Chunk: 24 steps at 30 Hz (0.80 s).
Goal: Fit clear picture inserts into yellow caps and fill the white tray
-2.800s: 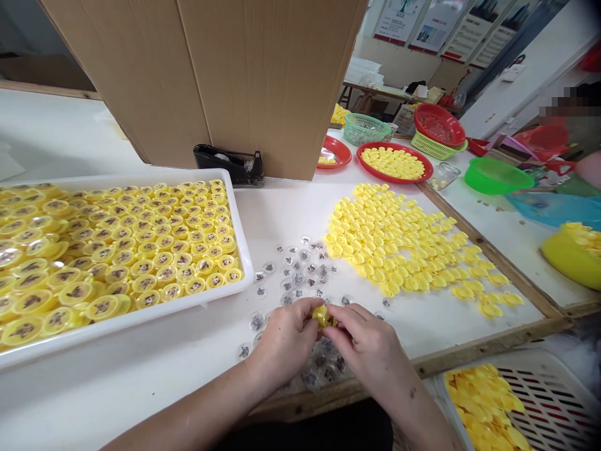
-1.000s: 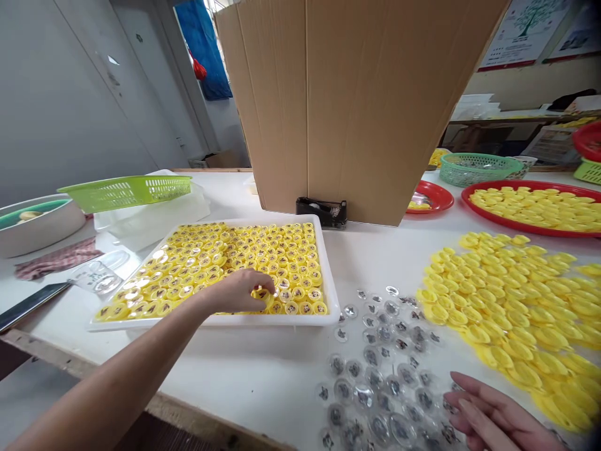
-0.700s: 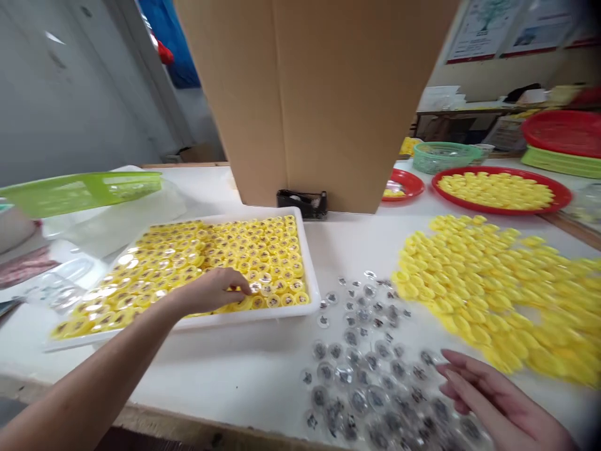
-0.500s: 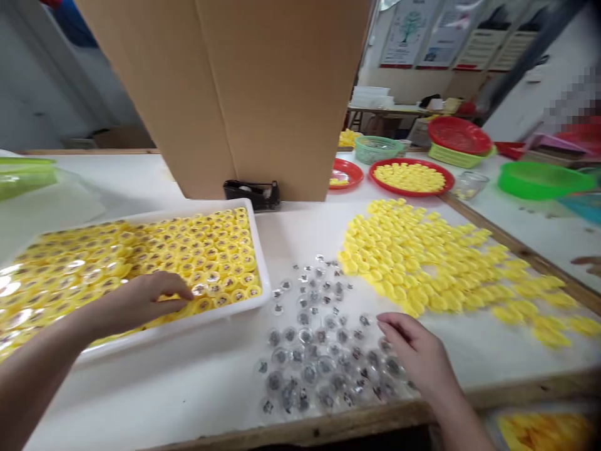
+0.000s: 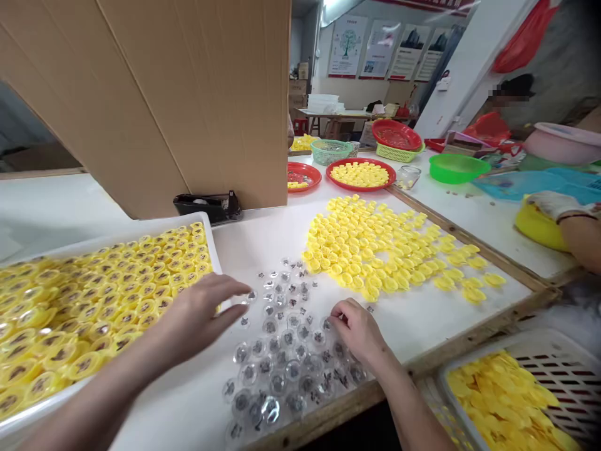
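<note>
My left hand [image 5: 206,313] hovers between the white tray [image 5: 213,244] and the scattered clear plastic discs [image 5: 293,369], its thumb and fingers apart with nothing between them. Yellow cups with printed faces [image 5: 136,275] fill that tray in rows, partly hidden by my left forearm. Among the right-hand discs, my right hand [image 5: 354,329] has thumb and forefinger pinched at the edge of one clear disc [image 5: 326,324]. Each disc has a small dark print. Beyond my right hand, empty yellow cups [image 5: 366,250] lie spread over the white table [image 5: 253,241].
A tall cardboard sheet [image 5: 201,106] stands behind a black tape dispenser [image 5: 209,208]. Red plates [image 5: 361,186] hold yellow pieces. A wooden strip [image 5: 469,237] edges the table. Lower right is a basket [image 5: 558,369] of yellow pieces. Another person's gloved hand [image 5: 554,203] is at right.
My left hand has left the tray and moved right toward the clear discs, its fingers apart. My right hand stays pinched at the discs. The view has swung to the right.
</note>
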### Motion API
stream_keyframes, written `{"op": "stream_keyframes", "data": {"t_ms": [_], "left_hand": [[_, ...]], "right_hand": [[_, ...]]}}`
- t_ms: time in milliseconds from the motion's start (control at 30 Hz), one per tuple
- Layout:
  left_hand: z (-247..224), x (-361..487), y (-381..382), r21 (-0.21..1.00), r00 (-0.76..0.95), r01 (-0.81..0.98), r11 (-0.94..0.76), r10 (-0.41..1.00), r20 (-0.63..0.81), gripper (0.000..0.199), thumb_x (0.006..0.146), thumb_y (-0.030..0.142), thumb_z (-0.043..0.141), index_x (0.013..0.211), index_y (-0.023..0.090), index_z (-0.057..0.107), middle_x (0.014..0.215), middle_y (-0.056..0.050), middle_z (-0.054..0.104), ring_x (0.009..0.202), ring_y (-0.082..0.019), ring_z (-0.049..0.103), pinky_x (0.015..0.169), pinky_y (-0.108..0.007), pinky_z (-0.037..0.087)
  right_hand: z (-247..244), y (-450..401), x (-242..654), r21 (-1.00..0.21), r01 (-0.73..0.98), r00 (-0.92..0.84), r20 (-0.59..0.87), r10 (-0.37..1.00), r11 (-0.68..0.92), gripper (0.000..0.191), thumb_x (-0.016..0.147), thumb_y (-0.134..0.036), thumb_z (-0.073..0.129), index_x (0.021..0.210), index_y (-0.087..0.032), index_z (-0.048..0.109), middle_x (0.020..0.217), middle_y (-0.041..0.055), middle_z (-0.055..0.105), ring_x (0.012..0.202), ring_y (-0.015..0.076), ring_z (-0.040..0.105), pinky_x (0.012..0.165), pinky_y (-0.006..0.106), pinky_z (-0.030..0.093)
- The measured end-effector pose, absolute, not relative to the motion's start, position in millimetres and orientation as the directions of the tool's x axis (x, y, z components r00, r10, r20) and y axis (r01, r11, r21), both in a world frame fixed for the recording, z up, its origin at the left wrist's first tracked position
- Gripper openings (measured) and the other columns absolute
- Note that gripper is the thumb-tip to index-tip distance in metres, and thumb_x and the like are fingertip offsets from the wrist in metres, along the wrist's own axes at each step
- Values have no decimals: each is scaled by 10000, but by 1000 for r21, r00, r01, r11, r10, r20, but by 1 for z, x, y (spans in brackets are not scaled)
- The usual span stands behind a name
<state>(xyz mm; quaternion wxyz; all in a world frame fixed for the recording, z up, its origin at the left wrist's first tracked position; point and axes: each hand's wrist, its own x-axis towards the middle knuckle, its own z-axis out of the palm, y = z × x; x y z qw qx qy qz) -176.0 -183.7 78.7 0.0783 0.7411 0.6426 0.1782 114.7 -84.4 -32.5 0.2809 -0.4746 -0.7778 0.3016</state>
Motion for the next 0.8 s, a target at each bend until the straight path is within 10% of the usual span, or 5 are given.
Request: {"op": "stream_keyframes", "data": {"t_ms": [333,800], "left_hand": [[3,-9,-45,396,180,890,-227,972,152,442,727,255,617,1152,154,555,1068,-113,584,1001,-263,546,877,-374,458],[-9,-5,-49,429,186,876,-223,974,127,226,722,151,549,936,175,618,1035,-98,564,959,-242,544,823,-339,437]], "right_hand": [[-41,-93,143,-979,184,-40,80,996,86,328,799,-421,562,1000,-162,585,776,47,659,604,174,632,575,298,525],[-39,-89,144,-995,27,42,99,994,98,208,811,-390,615,852,-186,616,723,2,627,631,137,611,598,235,495]]}}
